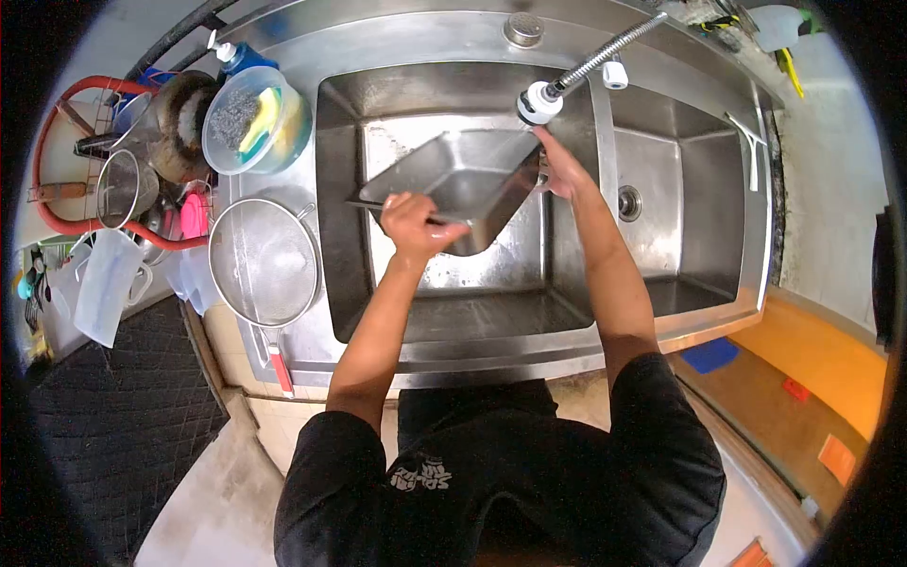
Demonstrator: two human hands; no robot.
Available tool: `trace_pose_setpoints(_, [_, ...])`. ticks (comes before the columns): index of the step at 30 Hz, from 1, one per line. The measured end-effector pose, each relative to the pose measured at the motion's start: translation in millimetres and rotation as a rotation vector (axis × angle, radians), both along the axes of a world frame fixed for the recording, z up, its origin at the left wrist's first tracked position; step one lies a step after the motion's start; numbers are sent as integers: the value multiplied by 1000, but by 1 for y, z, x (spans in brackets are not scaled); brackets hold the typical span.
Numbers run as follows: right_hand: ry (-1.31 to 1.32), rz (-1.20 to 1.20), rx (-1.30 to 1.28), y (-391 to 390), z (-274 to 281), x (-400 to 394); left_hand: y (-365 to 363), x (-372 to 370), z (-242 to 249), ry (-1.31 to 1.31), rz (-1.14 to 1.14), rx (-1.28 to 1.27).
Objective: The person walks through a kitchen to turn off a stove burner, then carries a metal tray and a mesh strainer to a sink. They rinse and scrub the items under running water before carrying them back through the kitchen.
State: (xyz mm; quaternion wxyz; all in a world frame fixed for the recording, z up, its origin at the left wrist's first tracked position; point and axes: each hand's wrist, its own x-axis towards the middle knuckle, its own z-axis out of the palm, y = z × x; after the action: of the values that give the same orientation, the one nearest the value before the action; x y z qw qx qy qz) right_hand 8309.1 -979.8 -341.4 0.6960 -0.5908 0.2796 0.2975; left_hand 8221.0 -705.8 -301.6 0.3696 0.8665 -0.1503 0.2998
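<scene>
A rectangular metal pan [468,180] is held tilted over the left basin of a steel sink [453,315]. My left hand [416,225] grips its near left edge, thumb over the rim. At the pan's far right corner, my right hand [561,168] holds the rim, its fingers partly hidden behind the metal. The white spray head [539,102] of a coiled metal tap hose [609,52] hangs right above that corner. Whether water is running cannot be made out.
On the left ledge are a tub [256,120] with a sponge and scourer, and a round strainer [265,263] with a red handle. Pans and sieves hang at the far left. A second basin [652,189] lies right, with a squeegee-like tool [753,151] at its edge.
</scene>
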Motion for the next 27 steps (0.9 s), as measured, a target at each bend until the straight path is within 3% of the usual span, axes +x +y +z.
trace_pose_setpoints(2, [35,83,-14,-3,9,-5,-8,-7,-3,-134,-95,62])
trace_pose_setpoints(5, [-86,-221,-225,12,12,-31,5,-16,-13,-103,-206,72])
trace_pose_setpoints(9, [-287,-351,-339,21,0,-62,21,-38,-29,168,-224,-51])
trace_pose_setpoints(13, [-455,-399,-622,31,4,-82,16,-55,-36,341,-115,-325])
trace_pose_setpoints(16, [-592,-307,-781,19,4,-86,25,-66,-52,490,-46,-762])
trace_pose_setpoints(17, [-619,-258,-821,16,12,-85,30,-66,-55,517,129,-930])
trace_pose_setpoints(18, [-463,-240,-674,12,22,-85,39,-65,-70,509,234,-1105])
trace_pose_setpoints(20, [-162,-199,-370,9,53,-77,53,-57,-72,634,285,-1164])
trace_pose_setpoints(21, [-161,-214,-315,9,50,-77,62,-62,-90,641,268,-1154])
trace_pose_setpoints(24, [67,-10,-51,-10,19,-71,49,-60,-2,844,227,-1077])
trace_pose_setpoints(25, [114,40,26,-10,29,-70,34,-63,20,720,323,-1072])
trace_pose_setpoints(27, [96,30,-13,-14,38,-77,33,-67,40,681,268,-1110])
